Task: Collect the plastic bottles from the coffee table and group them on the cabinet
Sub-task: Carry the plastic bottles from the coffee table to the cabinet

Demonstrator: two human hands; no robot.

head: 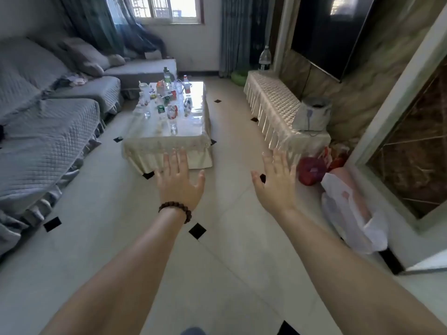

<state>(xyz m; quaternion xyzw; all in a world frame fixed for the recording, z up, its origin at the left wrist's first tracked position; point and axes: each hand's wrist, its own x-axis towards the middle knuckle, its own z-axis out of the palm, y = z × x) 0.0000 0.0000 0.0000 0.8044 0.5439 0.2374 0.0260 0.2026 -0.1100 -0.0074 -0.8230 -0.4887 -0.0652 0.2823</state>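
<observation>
Several plastic bottles (169, 102) stand and lie on the left and far part of the coffee table (169, 143), which wears a cream cloth under a shiny cover. The long low cabinet (273, 102) with a quilted cream cover runs along the right wall. One large clear bottle (264, 58) stands at its far end. My left hand (179, 180), a bead bracelet on its wrist, and my right hand (275, 184) are stretched out over the floor, well short of the table. Both are empty with fingers spread.
A grey covered sofa (48, 131) lines the left side. A grey-white appliance (312, 114) sits on the cabinet's near end. Red bags (312, 170) and a white plastic bag (350, 221) lie on the floor by the right wall. Tiled floor runs between table and cabinet.
</observation>
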